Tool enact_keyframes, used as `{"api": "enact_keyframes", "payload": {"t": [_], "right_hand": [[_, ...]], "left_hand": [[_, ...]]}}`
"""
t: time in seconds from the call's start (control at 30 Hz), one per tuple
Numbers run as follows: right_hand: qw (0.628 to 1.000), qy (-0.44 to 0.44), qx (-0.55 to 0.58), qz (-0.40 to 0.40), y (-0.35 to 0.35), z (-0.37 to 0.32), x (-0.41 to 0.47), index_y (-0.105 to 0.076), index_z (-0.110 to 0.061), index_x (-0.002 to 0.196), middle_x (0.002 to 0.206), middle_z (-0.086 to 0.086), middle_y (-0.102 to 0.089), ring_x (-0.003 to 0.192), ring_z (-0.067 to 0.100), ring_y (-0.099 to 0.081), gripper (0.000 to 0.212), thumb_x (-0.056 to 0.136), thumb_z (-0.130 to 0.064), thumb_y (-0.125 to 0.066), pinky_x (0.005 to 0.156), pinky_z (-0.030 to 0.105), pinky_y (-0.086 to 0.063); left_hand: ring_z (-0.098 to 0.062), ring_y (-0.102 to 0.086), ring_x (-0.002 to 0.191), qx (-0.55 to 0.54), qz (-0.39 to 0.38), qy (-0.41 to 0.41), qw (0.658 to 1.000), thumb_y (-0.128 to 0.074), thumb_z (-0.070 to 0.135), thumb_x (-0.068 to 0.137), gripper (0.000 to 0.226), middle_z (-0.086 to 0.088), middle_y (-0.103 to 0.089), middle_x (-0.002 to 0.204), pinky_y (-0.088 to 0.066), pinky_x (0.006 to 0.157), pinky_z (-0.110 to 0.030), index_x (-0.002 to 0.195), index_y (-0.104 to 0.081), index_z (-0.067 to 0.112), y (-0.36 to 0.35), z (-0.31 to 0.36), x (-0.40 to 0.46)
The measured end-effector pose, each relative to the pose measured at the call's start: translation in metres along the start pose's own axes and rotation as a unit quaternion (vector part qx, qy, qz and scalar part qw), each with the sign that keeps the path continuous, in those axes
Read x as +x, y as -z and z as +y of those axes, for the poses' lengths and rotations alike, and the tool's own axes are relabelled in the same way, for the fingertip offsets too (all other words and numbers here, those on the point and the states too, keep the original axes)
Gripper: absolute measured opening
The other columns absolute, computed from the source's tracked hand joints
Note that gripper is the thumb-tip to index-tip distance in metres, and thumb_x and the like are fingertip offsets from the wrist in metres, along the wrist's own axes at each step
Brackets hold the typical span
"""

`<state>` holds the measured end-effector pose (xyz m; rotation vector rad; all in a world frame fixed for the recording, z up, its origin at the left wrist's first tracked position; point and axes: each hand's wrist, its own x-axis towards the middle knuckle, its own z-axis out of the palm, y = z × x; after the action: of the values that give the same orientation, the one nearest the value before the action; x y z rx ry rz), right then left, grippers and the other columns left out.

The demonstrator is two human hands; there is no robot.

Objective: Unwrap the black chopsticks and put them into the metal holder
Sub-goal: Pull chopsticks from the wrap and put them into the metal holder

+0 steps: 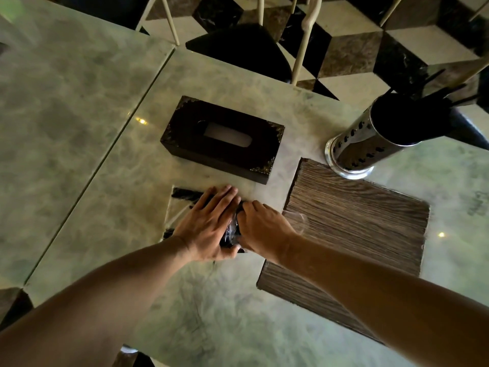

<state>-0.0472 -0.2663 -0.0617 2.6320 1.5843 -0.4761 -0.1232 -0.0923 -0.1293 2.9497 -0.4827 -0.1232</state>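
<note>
Head view looks down on a marble counter (111, 144), and the tissue box (222, 139) at its middle serves as the landmark. Just in front of the box, nearer the person, both hands meet over a bundle of black chopsticks (185, 194) in clear plastic wrap (230, 231).

The left hand (206, 223) lies over the bundle with its fingers fairly straight and its thumb tucked under the near end, so it seems to be pinning and holding the bundle. The right hand (262, 226) has curled fingers closed on the crinkled wrap at the same end, though exactly what they pinch is partly hidden. The bundle's far end pokes out to the left of the hands, below the box's left corner.

To the right of the box stands the metal holder (383, 136), upright, with dark sticks already in it. A wooden board (354, 223) lies between the holder and the hands.

The step in hand appears to be tearing or peeling the wrap open. To do it well, the left hand should keep the sticks pressed flat while the right pulls the wrap away along their length, not sideways, so they do not scatter. Gather them evenly before lifting them towards the holder.
</note>
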Motion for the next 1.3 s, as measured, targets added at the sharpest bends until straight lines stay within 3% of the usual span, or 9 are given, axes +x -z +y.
{"api": "enact_keyframes", "payload": {"t": [0.1, 0.27, 0.4, 0.63, 0.77, 1.07, 1.3], "right_hand": [[1.000, -0.025, 0.009, -0.014, 0.001, -0.007, 0.003, -0.043, 0.005, 0.133, 0.124, 0.022, -0.050, 0.109, 0.032, -0.050, 0.047, 0.094, -0.019, -0.055, 0.094, 0.040, -0.045], [0.995, -0.075, 0.019, -0.059, 0.004, -0.023, 0.000, -0.030, 0.008, 0.138, 0.126, 0.026, -0.042, 0.110, 0.037, -0.046, 0.062, 0.088, -0.011, -0.061, 0.092, 0.044, -0.046], [0.990, -0.104, 0.028, -0.092, 0.004, -0.023, 0.006, -0.033, 0.007, 0.137, 0.126, 0.026, -0.044, 0.112, 0.036, -0.047, 0.061, 0.086, -0.007, -0.063, 0.094, 0.043, -0.045], [0.991, 0.000, -0.093, -0.097, 0.000, -0.023, 0.011, -0.025, 0.012, 0.141, 0.144, 0.034, -0.030, 0.125, 0.042, -0.040, 0.062, 0.094, -0.018, -0.052, 0.098, 0.044, -0.046], [0.993, -0.003, -0.087, -0.081, -0.004, -0.023, 0.011, -0.023, 0.015, 0.140, 0.139, 0.035, -0.036, 0.121, 0.043, -0.044, 0.052, 0.097, -0.011, -0.040, 0.097, 0.045, -0.046], [0.998, -0.012, -0.031, -0.048, -0.007, -0.019, 0.002, -0.039, 0.007, 0.132, 0.123, 0.026, -0.048, 0.107, 0.034, -0.053, 0.044, 0.096, -0.017, -0.046, 0.085, 0.039, -0.052], [0.998, 0.032, -0.030, -0.044, -0.009, -0.013, 0.000, -0.038, 0.009, 0.131, 0.119, 0.027, -0.049, 0.103, 0.037, -0.053, 0.039, 0.096, -0.006, -0.038, 0.083, 0.044, -0.051]], "left_hand": [[-0.039, -0.026, 0.153, -0.002, 0.009, -0.001, 1.000, -0.050, 0.067, 0.083, 0.098, -0.027, -0.035, 0.159, -0.027, 0.121, -0.059, 0.148, -0.039, -0.006, 0.000, 0.001, 0.000], [-0.038, -0.027, 0.153, 0.000, 0.007, 0.000, 1.000, -0.058, 0.063, 0.075, 0.101, -0.027, -0.034, 0.160, -0.028, 0.121, -0.059, 0.148, -0.040, -0.005, 0.001, 0.001, 0.000], [-0.038, -0.028, 0.152, -0.001, 0.005, 0.001, 1.000, -0.057, 0.062, 0.074, 0.101, -0.027, -0.034, 0.160, -0.029, 0.120, -0.059, 0.148, -0.039, -0.004, 0.002, 0.002, 0.000], [-0.039, -0.030, 0.151, 0.008, -0.002, 0.000, 1.000, -0.058, 0.059, 0.073, 0.097, -0.028, -0.037, 0.158, -0.030, 0.120, -0.059, 0.145, -0.046, -0.005, 0.005, 0.002, -0.001], [-0.039, -0.030, 0.151, 0.019, -0.016, -0.002, 1.000, -0.057, 0.061, 0.073, 0.098, -0.028, -0.037, 0.158, -0.030, 0.120, -0.060, 0.145, -0.046, -0.004, 0.008, 0.003, 0.001], [-0.038, -0.030, 0.152, -0.003, 0.001, 0.005, 1.000, -0.055, 0.058, 0.075, 0.094, -0.027, -0.037, 0.159, -0.028, 0.121, -0.059, 0.145, -0.047, -0.004, 0.008, 0.003, -0.002], [-0.038, -0.030, 0.152, 0.001, -0.009, 0.008, 1.000, -0.055, 0.059, 0.076, 0.093, -0.026, -0.036, 0.159, -0.029, 0.120, -0.059, 0.145, -0.046, -0.003, 0.011, 0.005, -0.002]]}}
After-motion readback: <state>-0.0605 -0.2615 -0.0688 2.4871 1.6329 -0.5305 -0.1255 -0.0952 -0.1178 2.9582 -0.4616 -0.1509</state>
